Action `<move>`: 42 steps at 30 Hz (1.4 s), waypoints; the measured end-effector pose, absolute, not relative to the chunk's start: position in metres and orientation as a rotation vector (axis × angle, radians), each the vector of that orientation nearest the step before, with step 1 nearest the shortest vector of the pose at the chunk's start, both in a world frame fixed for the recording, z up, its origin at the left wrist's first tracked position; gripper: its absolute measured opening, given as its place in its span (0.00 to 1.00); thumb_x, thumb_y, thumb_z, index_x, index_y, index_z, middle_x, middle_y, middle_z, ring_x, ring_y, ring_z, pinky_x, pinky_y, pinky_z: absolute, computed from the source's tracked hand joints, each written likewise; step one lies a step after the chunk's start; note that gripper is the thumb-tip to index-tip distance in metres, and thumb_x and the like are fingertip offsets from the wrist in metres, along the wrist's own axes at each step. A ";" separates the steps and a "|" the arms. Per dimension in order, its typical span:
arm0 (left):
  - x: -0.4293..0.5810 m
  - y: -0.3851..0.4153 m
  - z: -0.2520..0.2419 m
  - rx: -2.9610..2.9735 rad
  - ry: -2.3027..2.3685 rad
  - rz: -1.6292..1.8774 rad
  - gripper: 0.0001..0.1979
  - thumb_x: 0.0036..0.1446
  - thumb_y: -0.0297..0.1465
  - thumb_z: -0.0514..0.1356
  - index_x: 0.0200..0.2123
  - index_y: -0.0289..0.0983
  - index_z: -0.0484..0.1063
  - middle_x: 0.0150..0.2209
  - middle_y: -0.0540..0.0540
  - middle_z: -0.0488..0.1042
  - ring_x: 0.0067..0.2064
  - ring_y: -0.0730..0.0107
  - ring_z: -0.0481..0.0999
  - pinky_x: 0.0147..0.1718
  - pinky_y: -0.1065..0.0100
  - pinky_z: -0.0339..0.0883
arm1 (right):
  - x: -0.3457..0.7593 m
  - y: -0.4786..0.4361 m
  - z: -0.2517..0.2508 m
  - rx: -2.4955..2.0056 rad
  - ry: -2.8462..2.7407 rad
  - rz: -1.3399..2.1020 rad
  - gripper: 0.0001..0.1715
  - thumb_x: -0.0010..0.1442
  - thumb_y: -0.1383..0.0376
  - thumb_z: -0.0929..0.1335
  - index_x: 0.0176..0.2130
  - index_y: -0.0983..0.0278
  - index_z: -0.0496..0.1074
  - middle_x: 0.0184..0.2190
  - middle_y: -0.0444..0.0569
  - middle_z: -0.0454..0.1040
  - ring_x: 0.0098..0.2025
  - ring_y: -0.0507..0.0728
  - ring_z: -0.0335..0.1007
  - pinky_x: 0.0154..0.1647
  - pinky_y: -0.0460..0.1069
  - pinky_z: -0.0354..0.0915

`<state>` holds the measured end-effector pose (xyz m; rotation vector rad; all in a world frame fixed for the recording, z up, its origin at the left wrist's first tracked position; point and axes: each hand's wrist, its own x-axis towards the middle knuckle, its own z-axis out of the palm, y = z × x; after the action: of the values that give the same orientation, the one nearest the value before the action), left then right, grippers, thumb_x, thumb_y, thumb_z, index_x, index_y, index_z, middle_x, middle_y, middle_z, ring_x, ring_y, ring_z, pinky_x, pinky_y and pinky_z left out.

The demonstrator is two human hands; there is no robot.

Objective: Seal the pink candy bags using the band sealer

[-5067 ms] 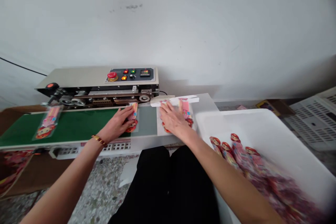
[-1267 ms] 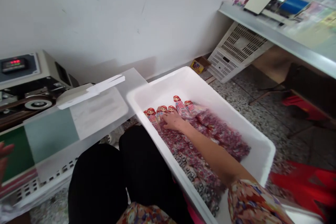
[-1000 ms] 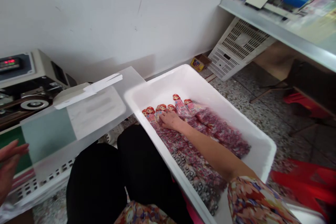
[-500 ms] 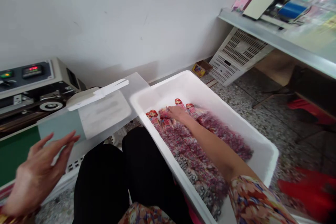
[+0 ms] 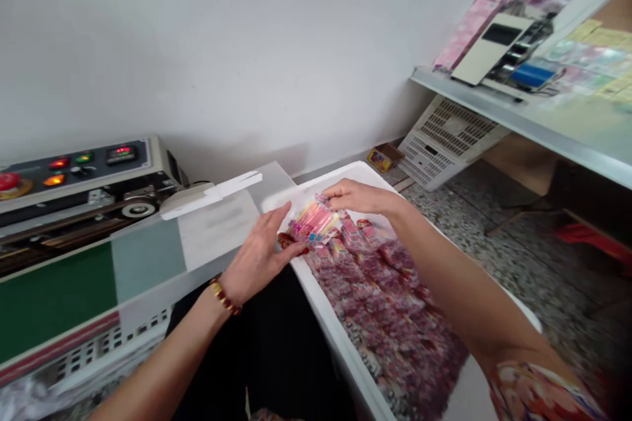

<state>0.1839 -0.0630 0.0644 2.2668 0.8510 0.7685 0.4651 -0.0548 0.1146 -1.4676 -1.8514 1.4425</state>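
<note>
My right hand pinches the upper right edge of a small printed plastic packet, pink with yellow stripes, over the far end of a white tub. From the left, my left hand comes to the packet's other end. Its fingers and thumb are apart on either side of that end; whether they touch it I cannot tell. Below, rows of similar pink packets fill much of the tub, some showing a red-haired cartoon figure. Part of the packet's left end is hidden by my left thumb.
At left a sealing machine with lit buttons stands beside a green conveyor belt. A flat white plate adjoins the tub. At right, a metal table carries another machine; white crates stand beneath.
My right hand has lifted a packet from the pile, up and slightly right. My left hand has moved right from above the belt to the packet. The view has shifted a little left.
</note>
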 end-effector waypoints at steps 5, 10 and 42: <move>0.169 -0.041 0.054 1.799 1.070 0.787 0.31 0.55 0.33 0.65 0.62 0.39 0.64 0.49 0.43 0.76 0.45 0.61 0.77 0.49 0.59 0.72 | 0.399 -0.007 0.111 -1.196 -1.726 1.655 0.11 0.56 0.61 0.70 0.36 0.65 0.78 0.28 0.42 0.73 0.29 0.50 0.66 0.32 0.45 0.63; 0.134 -0.017 0.043 1.407 1.210 1.001 0.29 0.54 0.37 0.64 0.59 0.37 0.65 0.45 0.44 0.78 0.38 0.65 0.78 0.39 0.64 0.74 | 0.347 0.025 0.080 -1.017 -1.462 1.731 0.24 0.59 0.50 0.72 0.49 0.63 0.74 0.37 0.48 0.77 0.36 0.54 0.73 0.36 0.48 0.70; -0.001 0.005 -0.008 2.470 1.828 0.627 0.19 0.67 0.30 0.48 0.56 0.33 0.71 0.61 0.33 0.72 0.62 0.50 0.71 0.69 0.42 0.50 | 0.237 0.029 0.040 -1.409 -2.572 0.078 0.14 0.72 0.63 0.62 0.51 0.61 0.74 0.62 0.56 0.71 0.66 0.68 0.58 0.66 0.74 0.44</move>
<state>-0.0014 0.0047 -0.0077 2.4704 1.8275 0.6269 0.2374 0.0288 0.0401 -1.4085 -2.5717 0.0780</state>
